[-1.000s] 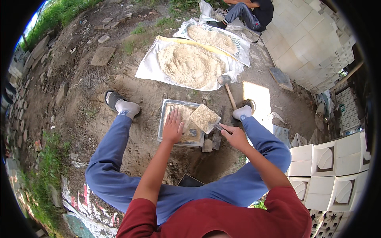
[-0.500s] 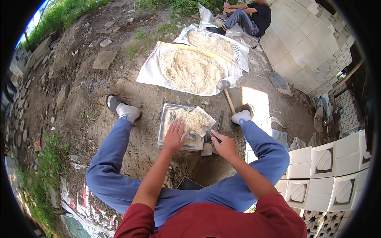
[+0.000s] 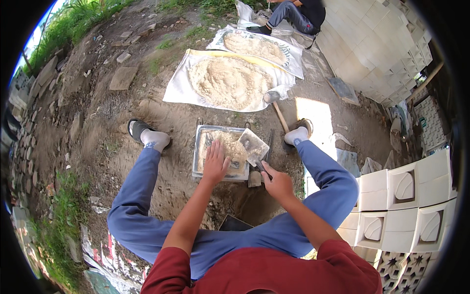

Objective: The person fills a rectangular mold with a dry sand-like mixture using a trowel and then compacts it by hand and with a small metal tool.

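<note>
Between my feet lies a square mould (image 3: 197, 154) with a metal rim, filled with crumbly pale mix (image 3: 230, 142). My left hand (image 3: 214, 164) rests on that mix, fingers stretched out. My right hand (image 3: 279, 184) grips the dark handle of a trowel. The square trowel blade (image 3: 254, 147) is tilted over the mould's right edge, with only a little mix smeared on it. Whether the blade touches the rim I cannot tell.
White sacks (image 3: 176, 90) spread beyond the mould carry heaps of pale mix (image 3: 230, 81). A mallet (image 3: 280, 116) lies by my right foot. Patterned pale blocks (image 3: 404, 192) are stacked at the right. Another person (image 3: 298, 17) sits at the far right.
The mix that covered the trowel blade is now in the mould, and the blade is nearly bare. My left hand stays over the mould. The whole view has shifted slightly.
</note>
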Available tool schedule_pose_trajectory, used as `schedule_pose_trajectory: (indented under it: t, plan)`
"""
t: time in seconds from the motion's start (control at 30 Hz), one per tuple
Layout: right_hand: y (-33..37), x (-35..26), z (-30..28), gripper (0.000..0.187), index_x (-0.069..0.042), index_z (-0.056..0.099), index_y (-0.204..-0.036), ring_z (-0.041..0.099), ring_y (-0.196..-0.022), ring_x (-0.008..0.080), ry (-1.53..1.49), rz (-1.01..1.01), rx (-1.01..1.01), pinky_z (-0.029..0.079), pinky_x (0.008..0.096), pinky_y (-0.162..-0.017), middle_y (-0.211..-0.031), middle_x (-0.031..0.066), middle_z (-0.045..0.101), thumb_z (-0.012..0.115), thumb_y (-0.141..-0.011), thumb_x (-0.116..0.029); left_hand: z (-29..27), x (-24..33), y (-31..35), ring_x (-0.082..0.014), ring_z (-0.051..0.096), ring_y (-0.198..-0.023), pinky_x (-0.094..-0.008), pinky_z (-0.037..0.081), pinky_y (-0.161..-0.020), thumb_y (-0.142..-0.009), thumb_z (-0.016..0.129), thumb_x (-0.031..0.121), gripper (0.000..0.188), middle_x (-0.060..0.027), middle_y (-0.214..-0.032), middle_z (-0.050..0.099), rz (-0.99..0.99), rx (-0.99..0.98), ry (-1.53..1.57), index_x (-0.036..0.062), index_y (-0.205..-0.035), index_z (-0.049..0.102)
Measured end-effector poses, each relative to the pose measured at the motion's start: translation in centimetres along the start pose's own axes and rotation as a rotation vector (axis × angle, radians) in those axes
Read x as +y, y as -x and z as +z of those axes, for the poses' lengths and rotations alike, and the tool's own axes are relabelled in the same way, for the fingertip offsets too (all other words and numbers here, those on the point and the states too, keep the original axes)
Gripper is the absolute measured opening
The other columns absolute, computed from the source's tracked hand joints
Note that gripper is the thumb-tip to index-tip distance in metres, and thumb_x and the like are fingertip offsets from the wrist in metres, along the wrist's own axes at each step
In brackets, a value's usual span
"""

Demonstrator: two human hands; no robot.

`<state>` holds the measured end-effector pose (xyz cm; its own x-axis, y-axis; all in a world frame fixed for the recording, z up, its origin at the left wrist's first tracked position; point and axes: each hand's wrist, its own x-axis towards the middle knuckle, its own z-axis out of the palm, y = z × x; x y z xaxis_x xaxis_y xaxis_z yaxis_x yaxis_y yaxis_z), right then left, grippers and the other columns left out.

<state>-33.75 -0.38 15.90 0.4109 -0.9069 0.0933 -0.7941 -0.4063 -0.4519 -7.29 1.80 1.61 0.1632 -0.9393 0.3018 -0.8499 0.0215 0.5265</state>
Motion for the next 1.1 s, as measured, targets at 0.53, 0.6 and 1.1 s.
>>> schedule_pose_trajectory:
  t: [0.53, 0.6, 1.1]
  plan:
    - [-7.8, 9.3, 1.6, 0.043, -0.015, 0.071, -0.136, 0.073, -0.082, 0.0378, -0.331, 0.091, 0.205, 0.057, 0.0443, -0.078, -0.108, 0.0232, 0.076, 0.068, -0.098, -0.035, 3.9, 4.4, -5.7, -0.0456, 0.017, -0.159, -0.0544, 0.014, -0.129, -0.104, 0.052, 0.036, 0.077, -0.0312, -0.169, 0.020, -0.064, 0.012, -0.128, -0.0097, -0.160, 0.025]
    - [-10.6, 9.3, 1.8, 0.044, -0.005, 0.070, -0.134, 0.075, -0.084, 0.0322, -0.428, 0.136, 0.137, 0.056, 0.0409, -0.080, -0.108, 0.0213, 0.077, 0.067, -0.099, -0.031, 3.7, 4.2, -6.3, -0.0457, 0.018, -0.158, -0.0544, 0.014, -0.129, -0.104, 0.051, 0.037, 0.077, -0.0316, -0.169, 0.020, -0.084, 0.025, -0.148, -0.0097, -0.160, 0.025]
    - [-40.0, 10.0, 17.1, 0.050, 0.003, 0.070, -0.126, 0.074, -0.104, 0.0369, -0.576, 0.200, -0.006, 0.055, 0.0429, -0.091, -0.113, 0.0263, 0.075, 0.068, -0.094, -0.036, 2.2, 3.1, -8.3, -0.0473, 0.016, -0.159, -0.0544, 0.013, -0.130, -0.109, 0.037, 0.036, 0.071, -0.0313, -0.170, 0.019, -0.159, -0.134, -0.173, -0.0100, -0.161, 0.022]
